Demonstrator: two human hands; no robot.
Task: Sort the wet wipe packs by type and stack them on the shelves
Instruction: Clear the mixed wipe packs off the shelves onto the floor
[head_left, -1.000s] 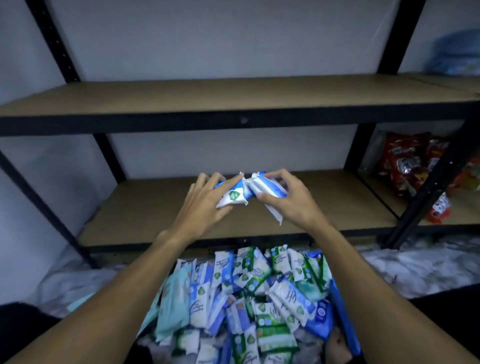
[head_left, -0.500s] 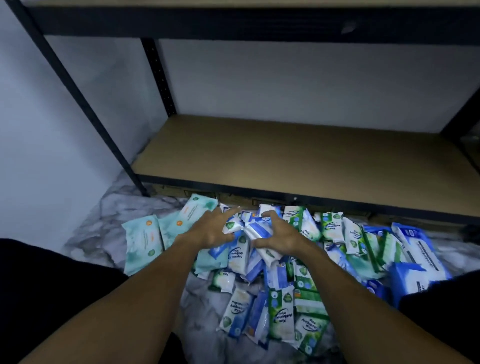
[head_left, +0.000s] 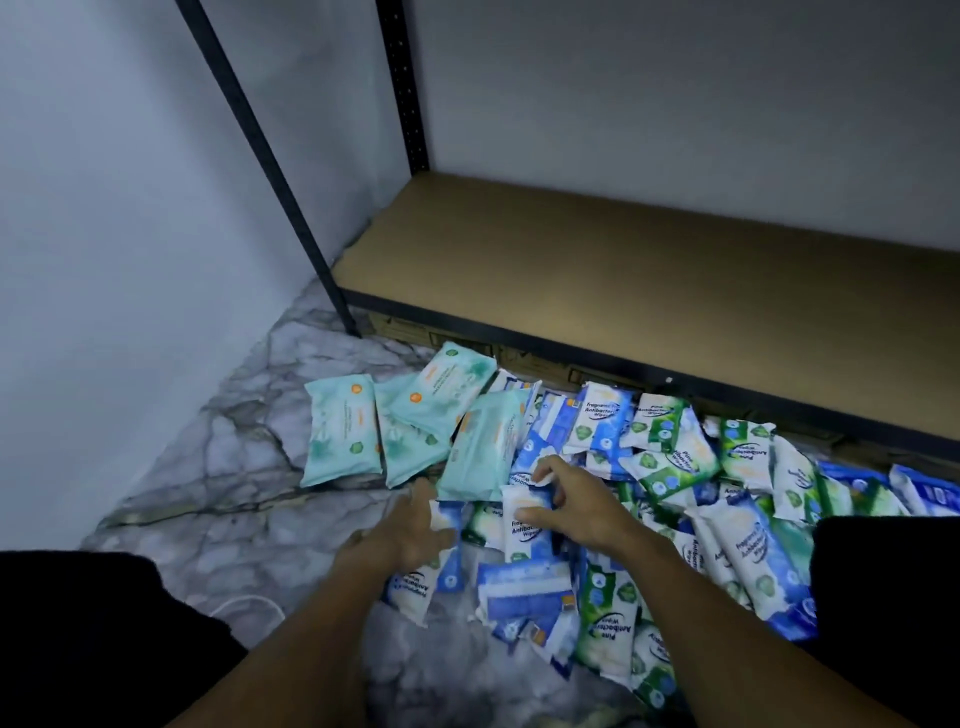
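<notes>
Wipe pack (head_left: 524, 540) in right hand's (head_left: 582, 501) fingers (head_left: 545, 467)

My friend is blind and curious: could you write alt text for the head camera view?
A person's right hand grips a blue-and-white antibacterial wipes pack in a pile of wipe packs on a marble floor; the left hand touches another blue pack. Pale green packs lie left, before a low wooden shelf.

Right hand (head_left: 579, 501) pinches a blue-and-white plastic wipe pack (head_left: 525, 543); left hand (head_left: 410, 527) touches another pack (head_left: 448, 558) just left of that grip.
</notes>
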